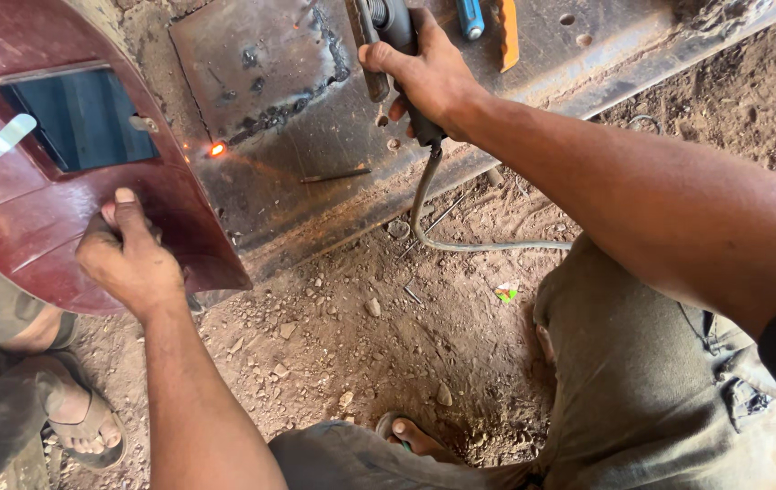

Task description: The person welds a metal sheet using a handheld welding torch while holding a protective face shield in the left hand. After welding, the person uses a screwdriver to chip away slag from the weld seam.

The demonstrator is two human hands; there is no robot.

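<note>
Dirt and small stones covered the ground below the rusty steel plate (pixel 315 145), where a weld spot (pixel 217 149) glowed orange. The left hand (pixel 125 259) gripped a dark red welding shield (pixel 61 181) beside the plate; the right hand (pixel 424 73) clasped the electrode holder (pixel 397 36) over it.

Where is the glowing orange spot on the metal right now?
In the head view, upper left of centre: the glowing spot sits on the steel plate, just right of the dark red welding shield held by the left hand.

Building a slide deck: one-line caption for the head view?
Left hand grips a dark red welding shield; right hand holds an electrode holder above a steel plate.
</note>
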